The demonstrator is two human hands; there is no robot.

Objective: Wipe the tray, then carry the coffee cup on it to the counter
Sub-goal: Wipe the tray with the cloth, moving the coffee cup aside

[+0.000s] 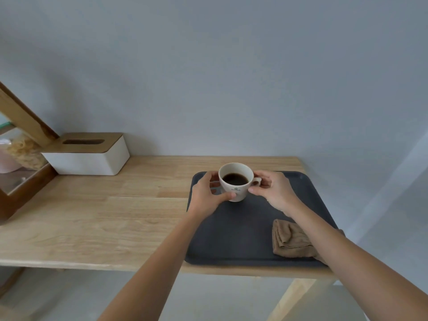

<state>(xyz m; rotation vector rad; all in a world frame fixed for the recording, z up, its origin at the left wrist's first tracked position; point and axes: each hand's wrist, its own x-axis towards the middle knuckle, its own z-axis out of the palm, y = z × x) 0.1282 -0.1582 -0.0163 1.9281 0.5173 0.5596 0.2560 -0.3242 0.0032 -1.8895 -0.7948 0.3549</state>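
A dark grey tray (240,237) lies on the right end of a light wooden table. On its far part is a white coffee cup (236,189) holding dark coffee, its handle pointing right. My left hand (206,193) wraps the cup's left side and base. My right hand (273,188) grips the handle side. Whether the cup's base touches the tray I cannot tell. A folded brown cloth (290,239) rests on the tray's near right corner, partly under my right forearm.
The wooden table (104,216) stretches left of the tray. A white tissue box with a wooden lid (90,156) stands at the back left against the wall. A wooden-framed glass case (20,170) sits at the far left. The table's front edge is close.
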